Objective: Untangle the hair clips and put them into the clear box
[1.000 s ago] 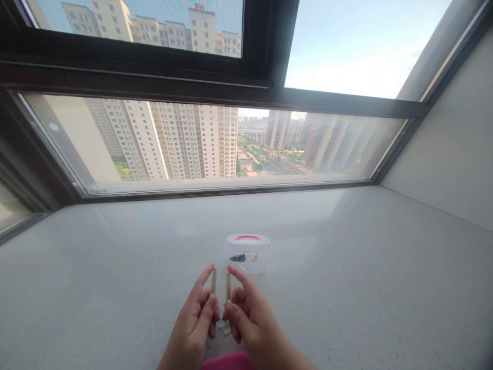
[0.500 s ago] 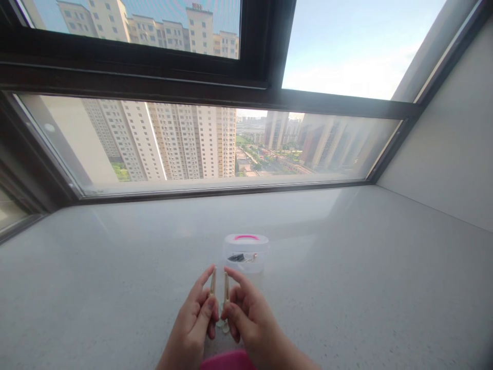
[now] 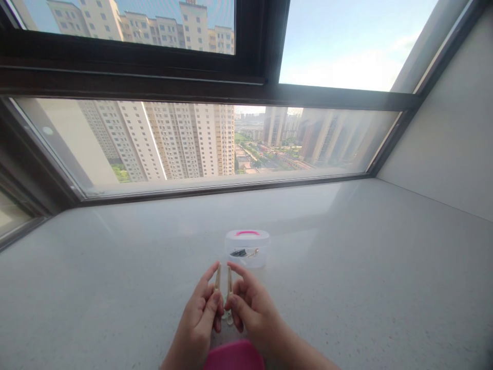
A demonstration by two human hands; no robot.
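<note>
My left hand (image 3: 202, 308) is closed on a slim gold-coloured hair clip (image 3: 217, 278), pinching its lower end with the thumb while the index finger reaches to its tip. In my right hand (image 3: 250, 303) is a matching gold hair clip (image 3: 230, 281), held the same way. Both clips stand nearly upright, side by side with a narrow gap between them. Small pale round pieces (image 3: 230, 319) show below the thumbs; whether they belong to the clips I cannot tell. Just beyond the fingertips stands a clear plastic box (image 3: 247, 235) with a pink handle and dark, thin items inside.
A rounded pink object (image 3: 234, 355) lies at the bottom edge, between my wrists. The pale speckled sill (image 3: 365, 267) spreads around the hands. Behind it is a dark-framed window (image 3: 254, 97), with a white wall (image 3: 454, 128) at the right.
The whole view has shifted slightly. Both hands appear a little higher and further right, still holding the clips, and more of the pink object shows.
</note>
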